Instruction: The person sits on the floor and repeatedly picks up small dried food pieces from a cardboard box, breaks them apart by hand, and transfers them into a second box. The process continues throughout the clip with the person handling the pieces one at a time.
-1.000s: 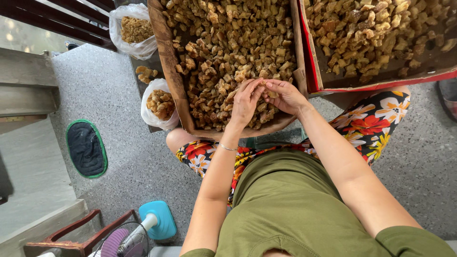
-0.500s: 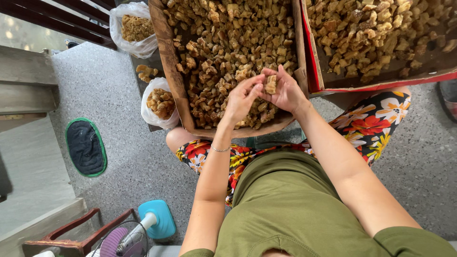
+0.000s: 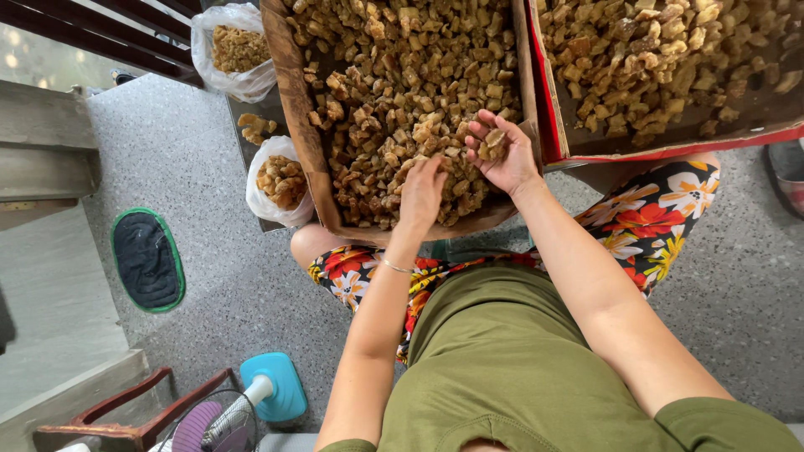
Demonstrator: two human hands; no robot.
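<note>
While we look straight down from the head camera, both of our hands are working in the brown cardboard tray (image 3: 295,92) piled with dried golden-brown chunks (image 3: 402,92). Our right hand (image 3: 501,152) is turned palm up at the tray's near right corner, fingers half curled like a cup, with a few of the chunks (image 3: 492,144) sitting in the palm. Our left hand (image 3: 423,191) is palm down, fingers loosely spread and pressed into the pile close to the near edge; it's touching the pieces, but we can't tell if it's actually gripping any. The two hands are just beside each other, not touching.

Right of that tray sits a second box with a red rim (image 3: 670,151), also full of the same kind of chunks. To the left, two clear plastic bags hold more of them, one up top (image 3: 236,50) and one (image 3: 280,180) right against the tray's left side. Down on the speckled floor (image 3: 193,276) there's a dark mat with a green border (image 3: 146,259), and a small fan with a blue base (image 3: 272,387) stands near our knee.
</note>
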